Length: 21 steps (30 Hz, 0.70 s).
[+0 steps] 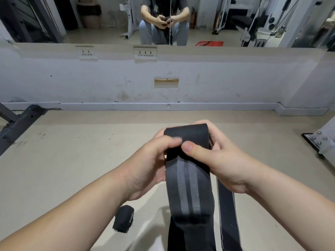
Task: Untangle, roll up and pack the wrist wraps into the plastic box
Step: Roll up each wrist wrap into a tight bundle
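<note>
Head view: your two hands meet on the rolled top of one black wrist wrap.
Your left hand (150, 160) and right hand (217, 160) are raised in front of you, forearms converging. Both grip the rolled end of the wrist wrap (188, 182), thumbs side by side pressing its near face and fingers curled behind it. Its loose tail, marked with two grey stripes, hangs straight down between your wrists. A narrower black strap (226, 205) hangs just beside it, under your right wrist. Lower left, a rolled-up wrap (123, 221) lies apart on the beige floor (72, 160). Ahead, a mirror (108, 20) sits above the scuffed wall (235, 78).
</note>
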Each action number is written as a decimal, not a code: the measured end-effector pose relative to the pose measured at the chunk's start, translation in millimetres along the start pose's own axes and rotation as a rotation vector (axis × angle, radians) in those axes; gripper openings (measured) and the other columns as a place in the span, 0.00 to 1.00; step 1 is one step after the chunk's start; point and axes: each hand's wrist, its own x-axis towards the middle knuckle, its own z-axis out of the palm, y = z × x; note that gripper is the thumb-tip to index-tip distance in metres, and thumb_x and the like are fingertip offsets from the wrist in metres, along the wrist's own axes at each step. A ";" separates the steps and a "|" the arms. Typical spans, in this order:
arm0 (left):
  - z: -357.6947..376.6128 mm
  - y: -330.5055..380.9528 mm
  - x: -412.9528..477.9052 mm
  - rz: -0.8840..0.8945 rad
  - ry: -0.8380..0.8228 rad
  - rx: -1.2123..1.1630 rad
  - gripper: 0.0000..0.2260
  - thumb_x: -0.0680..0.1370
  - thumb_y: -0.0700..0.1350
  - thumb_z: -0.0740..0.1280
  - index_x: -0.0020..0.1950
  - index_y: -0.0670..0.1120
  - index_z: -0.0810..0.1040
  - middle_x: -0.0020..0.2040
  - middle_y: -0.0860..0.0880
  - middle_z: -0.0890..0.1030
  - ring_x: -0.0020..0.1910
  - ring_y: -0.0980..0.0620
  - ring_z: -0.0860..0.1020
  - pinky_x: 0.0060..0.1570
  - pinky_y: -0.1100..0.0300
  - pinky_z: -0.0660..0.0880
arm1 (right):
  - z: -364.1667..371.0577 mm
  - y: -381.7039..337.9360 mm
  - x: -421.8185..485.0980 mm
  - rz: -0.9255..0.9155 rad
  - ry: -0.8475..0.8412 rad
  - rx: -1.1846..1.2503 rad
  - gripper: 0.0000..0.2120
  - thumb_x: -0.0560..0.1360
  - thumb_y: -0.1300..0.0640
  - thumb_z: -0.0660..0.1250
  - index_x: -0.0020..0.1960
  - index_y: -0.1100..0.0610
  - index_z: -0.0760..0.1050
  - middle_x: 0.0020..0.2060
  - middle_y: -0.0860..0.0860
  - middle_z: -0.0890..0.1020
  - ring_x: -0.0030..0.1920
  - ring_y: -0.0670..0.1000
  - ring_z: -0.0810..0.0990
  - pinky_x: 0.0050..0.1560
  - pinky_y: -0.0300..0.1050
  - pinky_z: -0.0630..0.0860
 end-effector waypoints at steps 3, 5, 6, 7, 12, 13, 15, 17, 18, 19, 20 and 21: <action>5.8 -0.1 2.6 -0.063 0.041 0.110 0.27 0.85 0.65 0.55 0.69 0.49 0.81 0.63 0.43 0.86 0.63 0.42 0.84 0.67 0.37 0.78 | 0.8 2.6 -1.1 0.001 0.015 -0.092 0.17 0.76 0.68 0.73 0.61 0.57 0.73 0.42 0.53 0.83 0.43 0.50 0.82 0.45 0.45 0.83; 6.5 -0.2 4.1 -0.048 0.077 0.177 0.25 0.84 0.66 0.56 0.70 0.52 0.80 0.61 0.46 0.87 0.61 0.43 0.86 0.65 0.36 0.79 | 1.1 5.4 -2.7 0.013 0.024 -0.107 0.19 0.76 0.71 0.73 0.61 0.55 0.75 0.43 0.52 0.84 0.44 0.50 0.83 0.46 0.46 0.84; 7.0 -0.4 4.0 -0.029 0.079 0.171 0.24 0.84 0.65 0.58 0.70 0.52 0.79 0.61 0.45 0.87 0.61 0.43 0.85 0.66 0.36 0.79 | 1.1 5.1 -2.6 0.027 0.035 -0.099 0.20 0.75 0.71 0.73 0.61 0.53 0.77 0.44 0.52 0.84 0.45 0.51 0.84 0.49 0.48 0.85; 8.6 0.2 2.8 -0.012 0.093 0.152 0.22 0.83 0.63 0.61 0.70 0.51 0.78 0.62 0.45 0.86 0.62 0.42 0.85 0.67 0.37 0.78 | 1.6 3.3 -2.2 0.047 0.050 -0.084 0.21 0.75 0.71 0.74 0.61 0.52 0.78 0.46 0.52 0.85 0.47 0.52 0.85 0.51 0.51 0.85; 14.5 -0.4 2.1 0.121 0.244 0.134 0.16 0.80 0.57 0.69 0.67 0.56 0.77 0.60 0.48 0.86 0.59 0.48 0.86 0.61 0.49 0.82 | 6.9 -3.1 -0.5 0.222 0.058 0.050 0.32 0.72 0.65 0.77 0.69 0.43 0.73 0.55 0.49 0.87 0.53 0.50 0.87 0.61 0.52 0.81; 15.6 -0.2 1.4 0.140 0.256 0.136 0.16 0.81 0.53 0.69 0.69 0.58 0.75 0.60 0.49 0.86 0.58 0.49 0.86 0.59 0.52 0.83 | 7.8 -4.1 -0.2 0.260 0.046 0.087 0.32 0.72 0.61 0.78 0.71 0.42 0.72 0.57 0.49 0.87 0.56 0.51 0.87 0.64 0.55 0.79; 13.8 -0.2 0.5 0.185 0.254 0.128 0.21 0.82 0.46 0.70 0.74 0.58 0.72 0.60 0.50 0.85 0.58 0.52 0.86 0.55 0.58 0.83 | 8.2 -7.2 1.5 0.301 0.018 0.160 0.27 0.76 0.50 0.75 0.74 0.48 0.72 0.61 0.53 0.86 0.60 0.55 0.87 0.66 0.58 0.80; 10.9 -0.4 -1.0 0.235 0.204 0.119 0.27 0.82 0.40 0.69 0.78 0.58 0.68 0.61 0.52 0.85 0.58 0.56 0.85 0.52 0.63 0.82 | 7.8 -11.0 1.1 0.342 -0.020 0.161 0.25 0.80 0.40 0.67 0.71 0.53 0.78 0.61 0.55 0.86 0.60 0.55 0.87 0.57 0.52 0.84; 9.7 -0.4 -2.0 0.249 0.171 0.117 0.29 0.82 0.38 0.69 0.79 0.59 0.67 0.62 0.53 0.84 0.59 0.57 0.85 0.50 0.64 0.82 | 6.9 -11.3 0.7 0.358 -0.041 0.117 0.26 0.81 0.37 0.63 0.69 0.53 0.80 0.60 0.55 0.87 0.60 0.54 0.87 0.54 0.49 0.84; 8.7 -0.3 -2.7 0.255 0.140 0.117 0.31 0.82 0.36 0.70 0.79 0.60 0.67 0.64 0.52 0.84 0.59 0.56 0.85 0.50 0.64 0.82 | 5.7 -10.4 0.3 0.358 -0.053 0.053 0.27 0.80 0.35 0.62 0.68 0.52 0.81 0.60 0.55 0.87 0.60 0.54 0.87 0.53 0.48 0.83; 7.0 -0.7 -2.7 0.257 0.119 0.121 0.33 0.81 0.34 0.71 0.79 0.60 0.67 0.66 0.52 0.83 0.60 0.56 0.85 0.51 0.64 0.82 | 4.2 -8.7 0.0 0.341 -0.049 -0.010 0.27 0.80 0.34 0.63 0.67 0.52 0.81 0.60 0.55 0.87 0.60 0.55 0.87 0.54 0.48 0.80; 5.1 -0.8 -1.9 0.252 0.107 0.117 0.34 0.80 0.34 0.73 0.79 0.60 0.68 0.66 0.51 0.83 0.62 0.54 0.84 0.52 0.62 0.82 | 2.8 -6.6 -0.4 0.315 -0.035 -0.049 0.26 0.79 0.36 0.64 0.67 0.53 0.81 0.60 0.57 0.87 0.59 0.57 0.87 0.56 0.50 0.78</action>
